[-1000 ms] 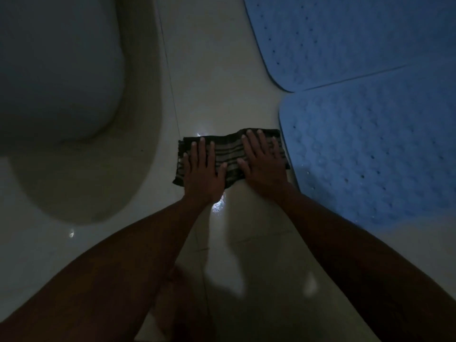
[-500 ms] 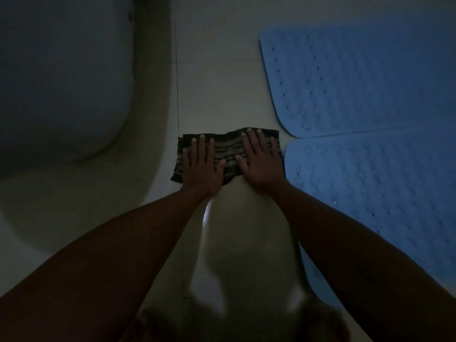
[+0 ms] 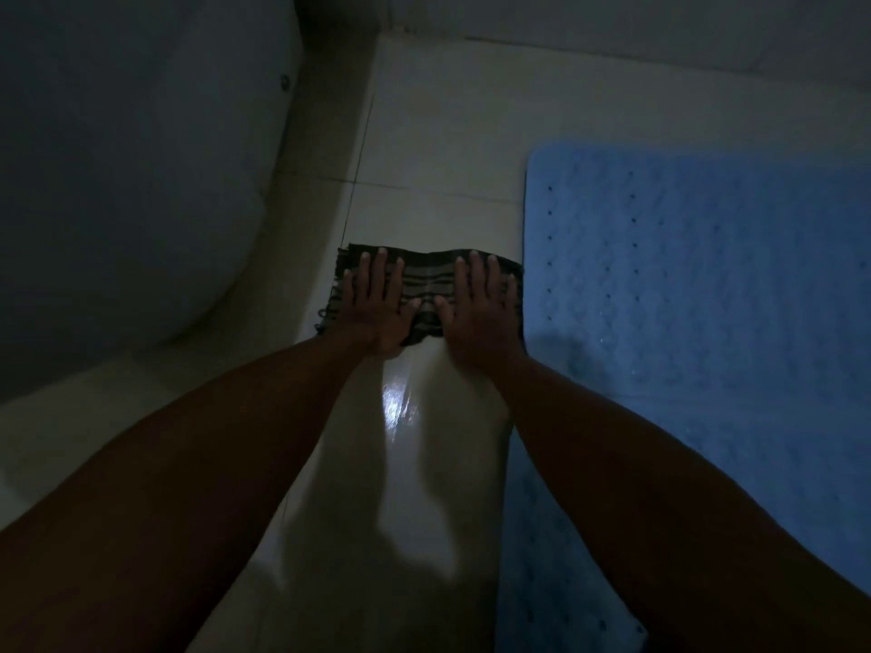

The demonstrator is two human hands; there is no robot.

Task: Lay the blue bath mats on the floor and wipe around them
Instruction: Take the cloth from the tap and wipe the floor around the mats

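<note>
A dark striped cloth [image 3: 426, 285] lies flat on the pale tiled floor [image 3: 438, 157] in dim light. My left hand [image 3: 377, 306] presses on its left half with straight fingers. My right hand [image 3: 478, 313] presses on its right half the same way. A blue bath mat [image 3: 707, 313] with small holes lies flat on the floor at the right, its left edge right beside the cloth. My right forearm covers part of the mat's near end.
A large white rounded fixture [image 3: 132, 181] fills the left, close to the cloth's left end. A wall base [image 3: 612, 35] runs across the top. Wet floor behind the cloth shines [image 3: 396, 398].
Both hands have pushed the cloth forward along the mats' left edge, toward the far wall. The seam between the two mats has dropped out of sight.
</note>
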